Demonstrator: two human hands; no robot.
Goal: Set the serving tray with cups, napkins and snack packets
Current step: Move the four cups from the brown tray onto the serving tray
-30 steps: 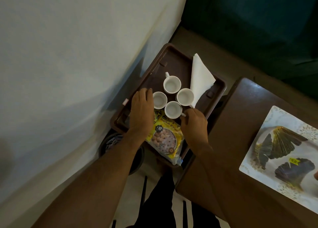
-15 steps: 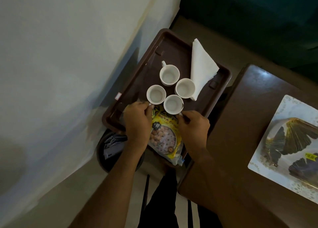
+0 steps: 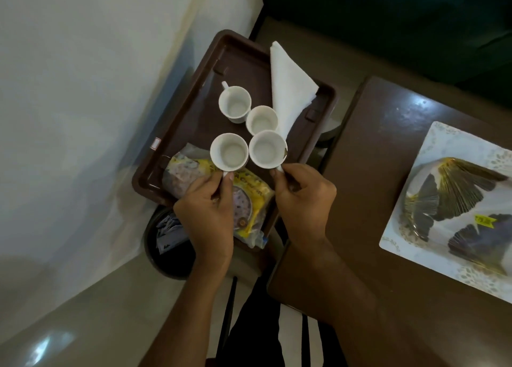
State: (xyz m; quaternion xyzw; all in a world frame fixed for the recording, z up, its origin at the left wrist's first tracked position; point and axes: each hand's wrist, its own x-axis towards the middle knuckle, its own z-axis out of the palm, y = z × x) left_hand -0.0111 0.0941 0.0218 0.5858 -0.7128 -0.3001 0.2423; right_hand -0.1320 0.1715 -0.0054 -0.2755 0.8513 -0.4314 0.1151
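A brown serving tray (image 3: 194, 89) holds several white cups, a folded white napkin (image 3: 288, 87) and yellow snack packets (image 3: 249, 197). My left hand (image 3: 207, 217) pinches the handle of the near-left cup (image 3: 228, 152). My right hand (image 3: 302, 197) pinches the handle of the near-right cup (image 3: 267, 149). Both held cups hang raised above the tray, over the packets. Two more cups (image 3: 235, 104) (image 3: 261, 120) stand farther back on the tray beside the napkin. My hands cover part of the packets.
A dark round bin (image 3: 166, 244) with papers sits on the floor under the tray's near corner. A brown table (image 3: 388, 150) to the right carries a white patterned tray (image 3: 432, 145) with wrapped dark fan-shaped items. A white wall runs along the left.
Both hands took hold of the two near cups by their handles and lifted them toward me, off the tray floor. The view shifted slightly.
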